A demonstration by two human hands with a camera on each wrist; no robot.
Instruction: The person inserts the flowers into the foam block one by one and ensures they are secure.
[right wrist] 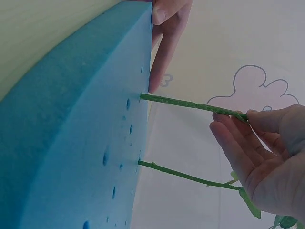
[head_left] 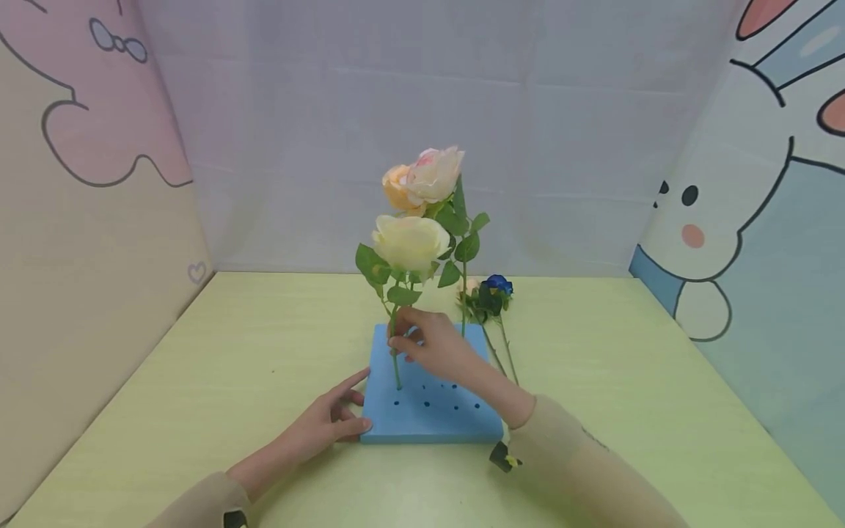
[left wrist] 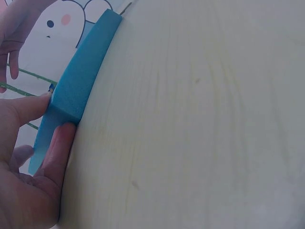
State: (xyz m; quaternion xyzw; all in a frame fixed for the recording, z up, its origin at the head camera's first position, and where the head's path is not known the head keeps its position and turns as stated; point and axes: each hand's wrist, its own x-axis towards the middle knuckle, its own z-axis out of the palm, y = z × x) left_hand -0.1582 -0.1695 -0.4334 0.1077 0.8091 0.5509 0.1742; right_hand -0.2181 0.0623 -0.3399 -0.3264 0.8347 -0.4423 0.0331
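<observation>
A pale yellow rose (head_left: 411, 242) stands upright, its green stem (right wrist: 178, 101) meeting a hole in the blue foam board (head_left: 432, 427). My right hand (head_left: 432, 343) pinches that stem between thumb and fingers, partway up. At the board's left side, my left hand (head_left: 323, 424) rests with fairly straight fingers, the thumb by the near corner and the index finger farther back along the edge. Behind the yellow rose rise a pinkish white rose (head_left: 437, 174) and a peach rose (head_left: 397, 188). One more stem (right wrist: 190, 177) stands in the board in the right wrist view.
Several small holes dot the board's top. On the table (head_left: 594, 352), right of and behind the board, lie a blue rose (head_left: 498, 284) and a pale rose (head_left: 470, 287), stems toward me. Cartoon-printed panels (head_left: 733, 242) flank the table, and a pale cloth (head_left: 277, 147) hangs behind.
</observation>
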